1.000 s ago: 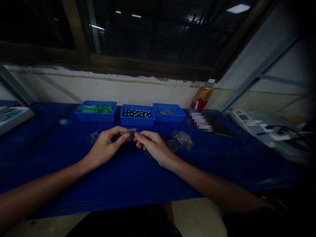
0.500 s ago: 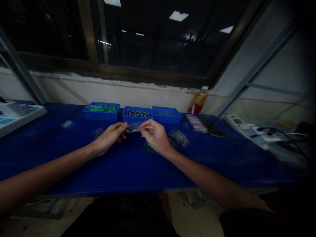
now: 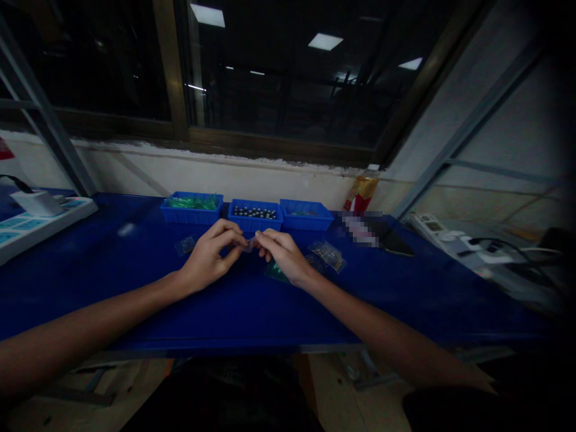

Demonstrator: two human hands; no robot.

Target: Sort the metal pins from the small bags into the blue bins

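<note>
Between my two hands is a small clear plastic bag (image 3: 250,243), mostly covered by fingers. My left hand (image 3: 216,255) pinches its left side with thumb and fingertips. At the opposite side, my right hand (image 3: 279,252) grips it between thumb and forefinger. What lies inside the bag is hidden now. A green packet (image 3: 275,272) rests on the table, partly under my right hand. Several clear bags with small metal-looking pieces (image 3: 330,256) lie to the right of that hand. Another small clear bag (image 3: 185,245) lies left of my left hand.
Three blue bins stand along the back: one with green plastic bags (image 3: 192,203), one with several dark cylinders with shiny ends (image 3: 254,213), one with small items (image 3: 306,215). A phone-like dark slab (image 3: 396,243) lies right; power strips (image 3: 49,222) sit at both sides.
My hands have come closer together around the clear bag, and the left hand has turned so its back shows more. The bag is now mostly covered. The view has shifted slightly.
</note>
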